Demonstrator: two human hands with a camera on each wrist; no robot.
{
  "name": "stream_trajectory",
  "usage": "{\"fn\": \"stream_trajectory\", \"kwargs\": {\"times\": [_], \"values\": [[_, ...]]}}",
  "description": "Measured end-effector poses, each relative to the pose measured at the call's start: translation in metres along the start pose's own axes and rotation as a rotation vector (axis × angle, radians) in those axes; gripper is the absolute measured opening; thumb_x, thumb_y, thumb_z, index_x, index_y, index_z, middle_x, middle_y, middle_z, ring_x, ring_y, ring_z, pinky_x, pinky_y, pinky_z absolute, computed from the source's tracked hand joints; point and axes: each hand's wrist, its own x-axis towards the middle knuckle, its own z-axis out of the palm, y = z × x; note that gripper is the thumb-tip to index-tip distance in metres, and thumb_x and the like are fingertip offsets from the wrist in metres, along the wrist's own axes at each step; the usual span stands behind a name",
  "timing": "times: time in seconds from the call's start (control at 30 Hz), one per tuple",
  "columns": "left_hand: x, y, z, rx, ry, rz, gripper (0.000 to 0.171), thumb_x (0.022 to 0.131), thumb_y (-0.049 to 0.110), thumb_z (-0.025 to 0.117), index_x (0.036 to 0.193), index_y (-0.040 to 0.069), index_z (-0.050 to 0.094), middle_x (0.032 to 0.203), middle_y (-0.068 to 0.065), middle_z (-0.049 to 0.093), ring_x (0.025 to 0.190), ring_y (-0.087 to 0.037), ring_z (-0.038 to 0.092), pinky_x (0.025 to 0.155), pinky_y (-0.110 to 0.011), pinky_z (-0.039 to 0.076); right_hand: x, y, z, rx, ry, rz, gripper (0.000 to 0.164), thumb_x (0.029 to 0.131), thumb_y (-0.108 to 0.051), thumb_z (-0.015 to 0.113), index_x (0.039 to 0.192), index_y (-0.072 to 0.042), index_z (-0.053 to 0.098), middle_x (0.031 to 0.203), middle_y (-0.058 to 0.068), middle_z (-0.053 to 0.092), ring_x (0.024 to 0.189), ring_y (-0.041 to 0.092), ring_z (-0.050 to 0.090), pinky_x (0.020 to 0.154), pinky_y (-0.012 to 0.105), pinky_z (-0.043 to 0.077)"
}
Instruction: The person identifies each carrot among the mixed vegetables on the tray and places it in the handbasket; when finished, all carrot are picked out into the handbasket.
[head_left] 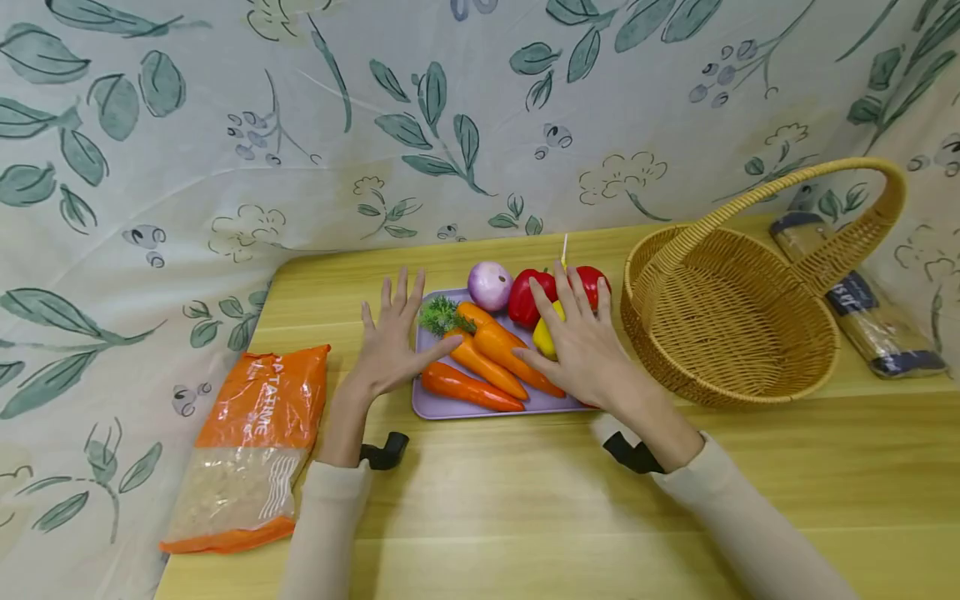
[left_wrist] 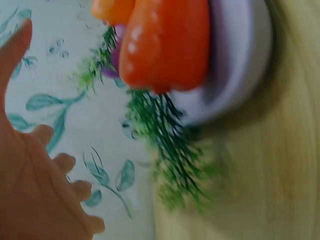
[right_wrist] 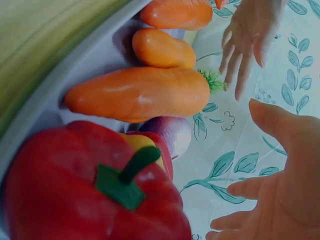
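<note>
Both hands hover with fingers spread over a lilac tray (head_left: 450, 412) of vegetables, holding nothing. The left hand (head_left: 393, 342) is at the tray's left edge, beside the carrots (head_left: 487, 354) and their green tops (head_left: 442, 315). Over the right part of the tray, the right hand (head_left: 585, 346) partly covers a yellow vegetable (head_left: 543, 340) and a red bell pepper (head_left: 592, 279). Another red bell pepper (head_left: 525, 298) lies next to a purple onion (head_left: 491, 286) at the back. In the right wrist view a red bell pepper (right_wrist: 65, 185) with a green stem fills the near corner.
A wicker basket (head_left: 735, 325) with a tall handle stands right of the tray. Behind it lies a clear packet with dark blue bands (head_left: 862, 304). An orange bag (head_left: 255, 442) lies at the left table edge. Patterned cloth (head_left: 315, 167) hangs behind the wooden table (head_left: 480, 500).
</note>
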Motion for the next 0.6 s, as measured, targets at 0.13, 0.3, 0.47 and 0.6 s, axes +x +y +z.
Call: {"fn": "stream_trajectory", "kwargs": {"times": [0.13, 0.3, 0.47, 0.6], "values": [[-0.002, -0.023, -0.003, -0.159, -0.05, 0.033, 0.114, 0.086, 0.074, 0.063, 0.165, 0.038, -0.011, 0.173, 0.009, -0.019, 0.162, -0.027, -0.019, 0.123, -0.073, -0.014, -0.002, -0.003, 0.002, 0.022, -0.016, -0.005, 0.095, 0.1, -0.06, 0.055, 0.167, -0.007, 0.013, 0.173, 0.022, -0.014, 0.161, 0.044, -0.009, 0.125, 0.074, -0.007], [-0.006, -0.046, -0.001, -0.279, -0.145, 0.041, 0.125, 0.082, 0.067, 0.075, 0.164, 0.038, -0.015, 0.173, 0.011, -0.02, 0.162, -0.028, -0.02, 0.125, -0.071, -0.011, -0.004, -0.005, 0.003, 0.039, -0.009, -0.013, 0.095, 0.1, -0.058, 0.057, 0.166, -0.006, 0.015, 0.173, 0.024, -0.01, 0.161, 0.045, -0.007, 0.125, 0.074, -0.007], [-0.007, -0.058, 0.006, -0.271, -0.196, 0.011, 0.137, 0.076, 0.055, 0.087, 0.166, 0.028, -0.014, 0.174, 0.003, -0.02, 0.161, -0.035, -0.019, 0.125, -0.071, -0.011, -0.006, -0.008, 0.005, 0.042, 0.009, -0.034, 0.093, 0.1, -0.058, 0.057, 0.166, -0.005, 0.017, 0.173, 0.024, -0.008, 0.162, 0.043, -0.005, 0.125, 0.074, -0.005], [-0.006, -0.064, 0.011, -0.266, -0.226, 0.011, 0.143, 0.072, 0.047, 0.093, 0.166, 0.024, -0.013, 0.175, -0.002, -0.017, 0.161, -0.037, -0.019, 0.124, -0.072, -0.012, -0.008, -0.013, 0.008, 0.073, 0.038, -0.071, 0.089, 0.1, -0.055, 0.06, 0.164, -0.003, 0.025, 0.174, 0.024, 0.001, 0.162, 0.042, 0.001, 0.126, 0.074, -0.003]]}}
